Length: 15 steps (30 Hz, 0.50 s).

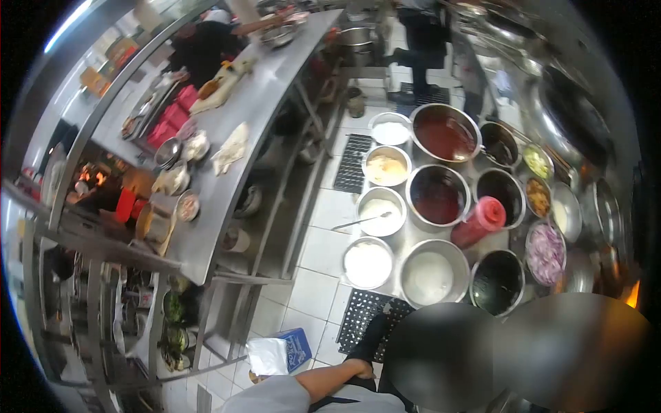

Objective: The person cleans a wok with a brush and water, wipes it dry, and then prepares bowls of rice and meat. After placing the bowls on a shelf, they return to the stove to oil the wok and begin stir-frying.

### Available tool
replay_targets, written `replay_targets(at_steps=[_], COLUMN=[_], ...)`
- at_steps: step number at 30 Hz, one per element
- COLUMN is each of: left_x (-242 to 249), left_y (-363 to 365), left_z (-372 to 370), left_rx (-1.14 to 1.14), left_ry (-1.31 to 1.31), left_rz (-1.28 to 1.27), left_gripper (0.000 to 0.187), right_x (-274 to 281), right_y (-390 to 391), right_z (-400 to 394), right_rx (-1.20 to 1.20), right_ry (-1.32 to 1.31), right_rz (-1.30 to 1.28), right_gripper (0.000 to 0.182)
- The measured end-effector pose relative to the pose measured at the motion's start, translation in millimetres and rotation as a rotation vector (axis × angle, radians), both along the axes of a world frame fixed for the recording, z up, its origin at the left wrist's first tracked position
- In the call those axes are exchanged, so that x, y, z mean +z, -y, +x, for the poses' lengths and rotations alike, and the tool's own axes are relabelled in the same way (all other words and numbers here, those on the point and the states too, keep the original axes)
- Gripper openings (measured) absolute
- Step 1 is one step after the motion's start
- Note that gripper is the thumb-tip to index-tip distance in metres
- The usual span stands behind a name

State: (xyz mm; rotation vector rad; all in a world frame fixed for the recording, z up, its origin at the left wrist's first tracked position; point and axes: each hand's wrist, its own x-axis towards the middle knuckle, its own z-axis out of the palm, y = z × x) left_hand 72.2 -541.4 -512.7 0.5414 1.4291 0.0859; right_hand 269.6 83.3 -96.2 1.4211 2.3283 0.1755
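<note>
Neither of the hands shows clearly: one bare forearm point(330, 377) crosses the bottom edge, its hand hidden behind a blurred patch, so whether it grips anything cannot be told. Nearest to it, on the table point(413, 237) just above, stand a pot of white liquid point(428, 277), a dark pot point(497, 281) and a red squeeze bottle point(479, 221) lying tilted.

Busy commercial kitchen, narrow aisle, steel on both sides.

Pale tiled floor point(323, 275) running up the middle, with black perforated mats point(352, 162) laid along it. Long stainless counter point(241, 138) curving on the left, open shelving point(138, 310) beneath. Strip light point(69, 24) glowing at upper left. Orange flame point(631, 294) flickering at the right edge.
</note>
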Motion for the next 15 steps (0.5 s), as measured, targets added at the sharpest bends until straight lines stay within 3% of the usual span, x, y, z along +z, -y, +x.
replay_targets(at_steps=[2, 3, 4, 5, 6, 7, 8, 11, 12, 14, 15], left_x=[42, -75, -20, -30, 30, 4, 47, -17, -44, -118, -82], left_y=[-6, 18, 8, 8, -10, -3, -21, -2, 13, 46, 34], left_z=[-24, 17, -4, -8, -36, -32, -49, -45, -40, -25, -35], left_rx=[-0.141, -0.189, -0.094, -0.202, -0.177, -0.183, -0.165, -0.179, -0.11, 0.097, 0.104], left_ry=[-0.025, 0.04, -0.003, 0.04, 0.021, 0.031, 0.079, -0.028, -0.01, 0.122, 0.063], left_rz=[0.068, 0.473, 0.161, 0.171, 0.097, 0.045, -0.004, -0.081, -0.041, 0.101, 0.065], left_gripper=[0.062, 0.062, 0.065, 0.069, 0.074, 0.078, 0.084, 0.084, 0.081, 0.074, 0.073], right_x=[-7, -8, -6, -11, -13, -18, -23, -35, -6, 32, 35], right_y=[-6, -9, -10, -15, -13, -18, -19, -5, 31, 54, 51], right_z=[16, 22, 21, 21, 11, -8, -19, 24, 20, 34, 41], right_rx=[-0.014, -0.025, -0.045, -0.086, -0.133, -0.184, -0.226, -0.128, -0.074, -0.208, -0.23], right_ry=[-0.079, -0.136, -0.183, -0.224, -0.251, -0.277, -0.301, -0.424, -0.349, -0.25, -0.257], right_rz=[0.023, 0.034, 0.049, 0.075, 0.104, 0.138, 0.17, 0.103, 0.116, 0.07, 0.08], right_gripper=[0.055, 0.054, 0.052, 0.051, 0.05, 0.049, 0.048, 0.041, 0.038, 0.035, 0.035])
